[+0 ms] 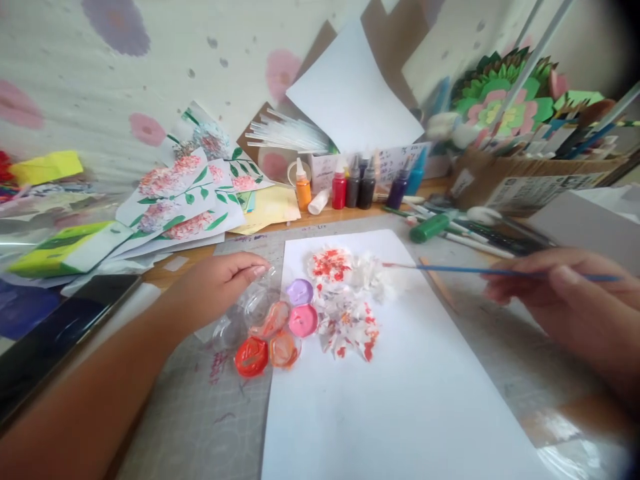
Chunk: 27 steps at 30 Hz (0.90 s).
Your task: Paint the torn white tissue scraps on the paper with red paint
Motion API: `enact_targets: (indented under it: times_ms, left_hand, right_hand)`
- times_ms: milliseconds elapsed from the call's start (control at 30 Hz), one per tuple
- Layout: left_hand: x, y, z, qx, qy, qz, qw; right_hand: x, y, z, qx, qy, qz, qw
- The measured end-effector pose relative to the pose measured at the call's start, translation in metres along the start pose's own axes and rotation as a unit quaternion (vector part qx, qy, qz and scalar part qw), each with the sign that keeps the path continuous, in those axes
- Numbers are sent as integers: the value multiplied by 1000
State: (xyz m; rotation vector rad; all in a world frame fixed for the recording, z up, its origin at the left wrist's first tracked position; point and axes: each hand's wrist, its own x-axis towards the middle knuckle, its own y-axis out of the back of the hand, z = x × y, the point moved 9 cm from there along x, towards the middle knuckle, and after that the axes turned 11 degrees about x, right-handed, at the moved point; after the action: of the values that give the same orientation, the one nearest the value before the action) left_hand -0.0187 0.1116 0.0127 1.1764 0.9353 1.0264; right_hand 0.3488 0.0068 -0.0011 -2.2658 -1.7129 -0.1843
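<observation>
A thin blue paintbrush [450,269] is pinched in my right hand [560,283] at the right. Its bristles reach the white crumpled paper petals [373,275] on the sheet of white paper [380,407]; whether they touch cannot be told. Beside them are two petal clusters dabbed with red and orange, an upper one [330,265] and a lower one [350,328]. My left hand [220,283] has its fingers closed on the far edge of a clear plastic paint palette [257,303]. Its round wells hold lilac, pink, red and orange paint, and the palette overlaps the sheet's left edge.
Several paint bottles [339,189] stand along the back. A green bottle [430,228] lies among brushes behind the sheet. Painted flower cutouts [175,193] lean at the back left. A dark flat device [65,340] lies left, and a cardboard box [530,177] of brushes sits back right.
</observation>
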Motion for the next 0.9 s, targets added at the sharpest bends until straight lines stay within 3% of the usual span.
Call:
enact_targets:
  times_ms: [133,300,500,700,900]
  left_hand:
    - [0,2,-3,29,22,10,999]
    - [3,-5,-13,29,37,-14,999]
    - [7,-14,-21,21,13,-30,999]
    - [6,-14,-17,20,10,-32,999]
    - [3,-11,-15,23,17,-28,999]
  right_hand:
    - [-24,-3,1,-80,13,-75,994]
    - [-25,-13,0,-160,22,-139,977]
    - [-22,5,1,-3,7,-39,999]
    - [-24,2,13,-46,-31,-96,994]
    - [-20,17,4,16,-8,25,1000]
